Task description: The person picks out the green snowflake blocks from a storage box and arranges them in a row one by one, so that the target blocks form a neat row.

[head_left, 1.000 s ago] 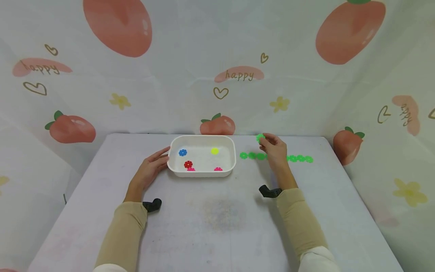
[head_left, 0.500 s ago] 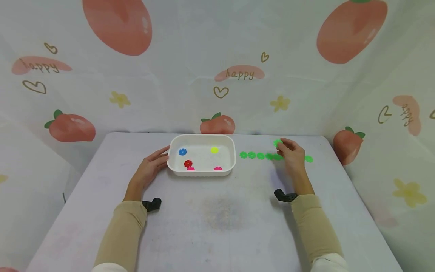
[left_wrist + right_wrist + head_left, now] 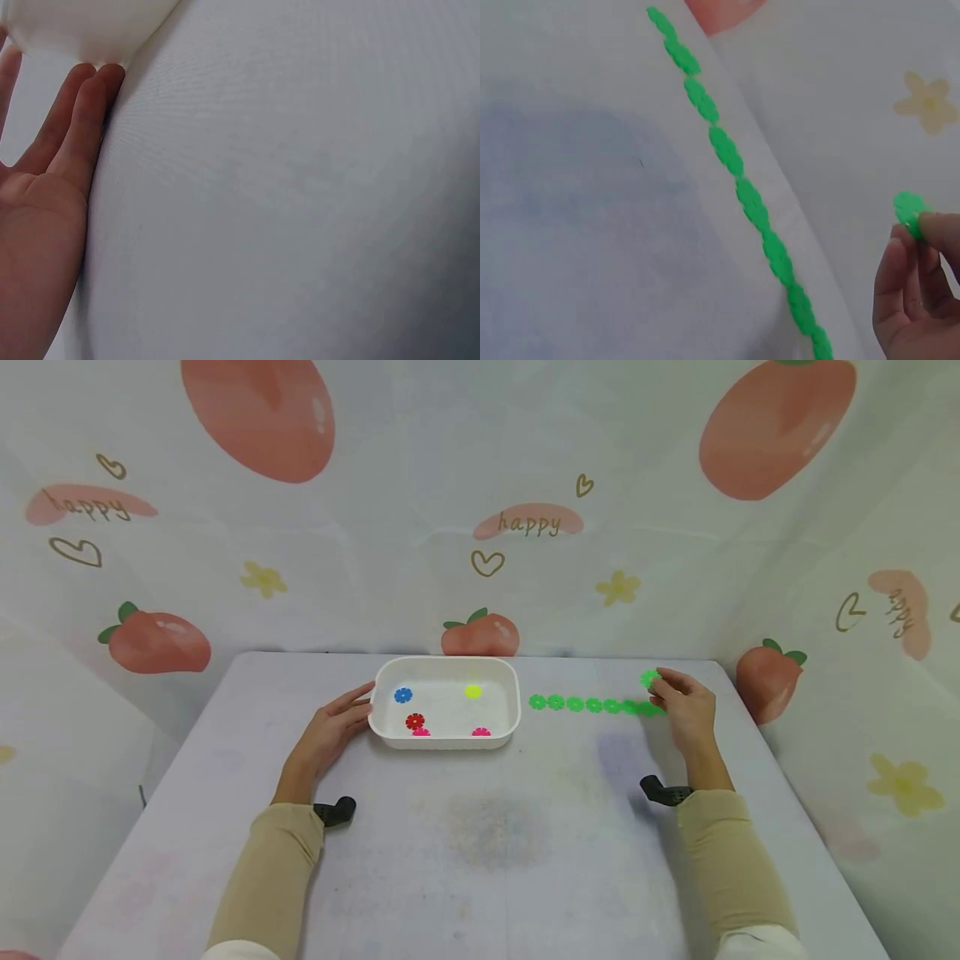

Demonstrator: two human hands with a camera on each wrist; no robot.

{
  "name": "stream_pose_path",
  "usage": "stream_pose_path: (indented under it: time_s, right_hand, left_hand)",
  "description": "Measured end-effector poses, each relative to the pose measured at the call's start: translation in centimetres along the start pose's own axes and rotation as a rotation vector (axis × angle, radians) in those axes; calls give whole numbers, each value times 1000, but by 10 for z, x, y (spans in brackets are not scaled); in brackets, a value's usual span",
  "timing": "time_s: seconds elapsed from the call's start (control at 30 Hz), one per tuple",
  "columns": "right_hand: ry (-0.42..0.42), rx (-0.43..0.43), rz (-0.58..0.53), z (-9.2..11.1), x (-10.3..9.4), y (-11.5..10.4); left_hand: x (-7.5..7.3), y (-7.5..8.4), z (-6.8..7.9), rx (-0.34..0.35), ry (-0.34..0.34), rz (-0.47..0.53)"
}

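Observation:
Between thumb and fingers, my right hand (image 3: 686, 706) pinches a green flower-shaped disc (image 3: 909, 210), held up above the table near the right end of a row of green discs (image 3: 575, 704). That row runs sideways, and my hand covers its right end in the head view. My left hand (image 3: 330, 737) touches the left side of a white tray (image 3: 442, 744) with extended fingertips, which the left wrist view also shows. Inside the tray lie a blue disc (image 3: 403, 695), a red disc (image 3: 415, 721), a yellow disc (image 3: 473, 692) and pink discs (image 3: 482, 732) near the front wall.
The white table (image 3: 480, 893) ends at the back against a curtain (image 3: 375, 527) printed with peaches and flowers. Black wrist mounts (image 3: 663, 791) stick out from both wrists. The tray stands left of the green row.
My right hand has moved to the right along the green row, still pinching the green disc. More of the row's left and middle part shows. The left hand and tray stay put.

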State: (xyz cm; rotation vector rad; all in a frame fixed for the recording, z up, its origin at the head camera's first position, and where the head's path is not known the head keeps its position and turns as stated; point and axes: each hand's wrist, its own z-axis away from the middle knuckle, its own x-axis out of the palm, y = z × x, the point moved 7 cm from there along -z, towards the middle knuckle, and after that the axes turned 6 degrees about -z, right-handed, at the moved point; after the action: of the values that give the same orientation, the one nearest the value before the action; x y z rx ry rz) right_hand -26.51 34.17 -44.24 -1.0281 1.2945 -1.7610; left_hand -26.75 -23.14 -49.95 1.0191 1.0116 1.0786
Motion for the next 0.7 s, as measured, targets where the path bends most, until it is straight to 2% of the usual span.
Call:
stream_pose_path:
  time_s: [0.3,0.5,0.7]
  right_hand:
    - [152,-25,204,-25,-47,9]
    - [193,8,269,-24,-67,11]
    - [204,47,304,-27,-84,13]
  left_hand:
    - [8,19,14,-27,-20,12]
    - [9,14,15,-47,-16,2]
    - [3,4,4,-20,-2,11]
